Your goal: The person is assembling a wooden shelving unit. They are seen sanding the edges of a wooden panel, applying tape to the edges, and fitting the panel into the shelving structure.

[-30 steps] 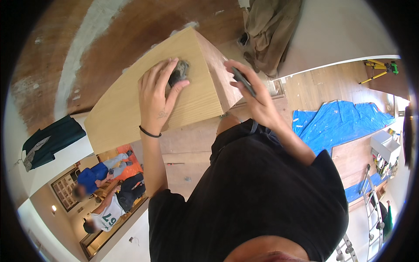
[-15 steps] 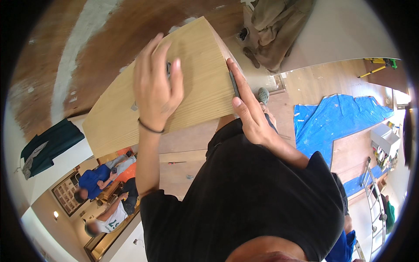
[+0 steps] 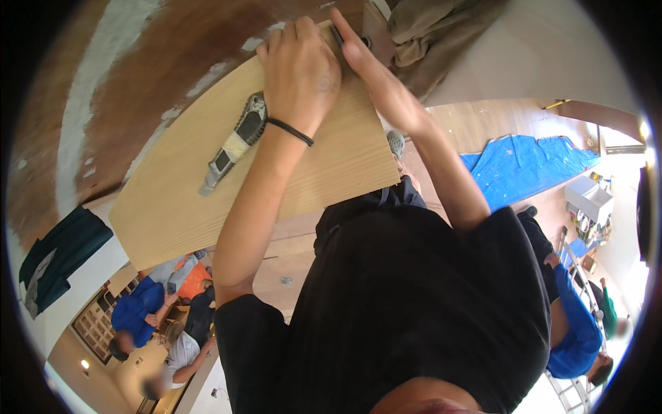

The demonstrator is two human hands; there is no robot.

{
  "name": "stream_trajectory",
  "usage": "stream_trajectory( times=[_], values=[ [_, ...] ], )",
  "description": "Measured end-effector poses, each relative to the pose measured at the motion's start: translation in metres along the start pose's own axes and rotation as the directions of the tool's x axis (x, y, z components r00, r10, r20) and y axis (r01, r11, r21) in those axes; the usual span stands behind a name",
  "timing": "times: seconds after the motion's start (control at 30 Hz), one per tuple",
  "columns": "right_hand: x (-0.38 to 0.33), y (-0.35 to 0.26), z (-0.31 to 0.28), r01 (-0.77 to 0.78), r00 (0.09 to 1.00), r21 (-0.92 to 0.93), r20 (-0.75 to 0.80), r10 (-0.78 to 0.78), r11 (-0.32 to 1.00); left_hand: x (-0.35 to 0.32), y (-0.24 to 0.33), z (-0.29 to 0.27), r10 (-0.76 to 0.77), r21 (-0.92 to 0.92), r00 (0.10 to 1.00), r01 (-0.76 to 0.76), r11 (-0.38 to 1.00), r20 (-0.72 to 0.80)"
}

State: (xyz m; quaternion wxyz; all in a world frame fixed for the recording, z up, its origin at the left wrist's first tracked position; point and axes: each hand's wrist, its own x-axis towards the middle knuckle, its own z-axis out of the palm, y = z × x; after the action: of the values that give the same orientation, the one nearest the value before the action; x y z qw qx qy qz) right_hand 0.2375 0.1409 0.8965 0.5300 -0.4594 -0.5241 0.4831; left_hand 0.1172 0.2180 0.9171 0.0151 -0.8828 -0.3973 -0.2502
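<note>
A pale wooden panel (image 3: 186, 165) lies in front of me, its grain running along its length. My left hand (image 3: 303, 72) rests on its far part, with the fingers bent over the far edge. Beyond the panel's far right corner, my right hand (image 3: 379, 79) holds a thin dark flat strip (image 3: 336, 36) against the side edge. Palm and fingers are stretched along that edge, and the strip's exact kind is not clear. Beside my left wrist a utility knife (image 3: 238, 138) with a grey and black handle, partly wrapped in pale tape, lies on the panel.
Brown cloth (image 3: 427, 41) lies beyond my right hand. A dark green garment (image 3: 65, 255) is at the left. Two people sit at lower left; another in blue (image 3: 579, 331) is by a ladder (image 3: 572, 393) at right. Blue sheeting (image 3: 527, 169) covers floor there.
Both hands have moved to the panel's far end. My left hand went from raised with spread fingers to gripping the edge, uncovering the knife. The person in blue at right shows more.
</note>
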Motion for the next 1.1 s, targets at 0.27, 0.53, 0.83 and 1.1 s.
stream_trajectory(
  times=[0.27, 0.53, 0.83, 1.1],
  values=[
    [-0.099, -0.019, 0.002, 0.105, 0.988, -0.104, 0.124, -0.092, 0.989, 0.001, 0.006, 0.001, -0.047, -0.083, 0.998, 0.044, 0.996, -0.029],
    [-0.041, 0.0, -0.003, 0.077, 0.992, -0.12, 0.108, -0.064, 0.99, 0.006, 0.001, -0.002, -0.094, -0.029, 0.994, 0.096, 0.995, 0.056],
    [0.001, 0.004, -0.001, 0.038, 0.995, -0.028, 0.092, -0.035, 0.999, 0.011, 0.002, -0.014, -0.126, -0.04, 0.99, 0.129, 0.991, 0.067],
    [-0.006, 0.015, -0.009, 0.074, 0.994, -0.061, 0.084, -0.069, 0.995, 0.016, 0.005, -0.006, -0.072, -0.025, 0.997, 0.072, 0.997, -0.031]
  ],
)
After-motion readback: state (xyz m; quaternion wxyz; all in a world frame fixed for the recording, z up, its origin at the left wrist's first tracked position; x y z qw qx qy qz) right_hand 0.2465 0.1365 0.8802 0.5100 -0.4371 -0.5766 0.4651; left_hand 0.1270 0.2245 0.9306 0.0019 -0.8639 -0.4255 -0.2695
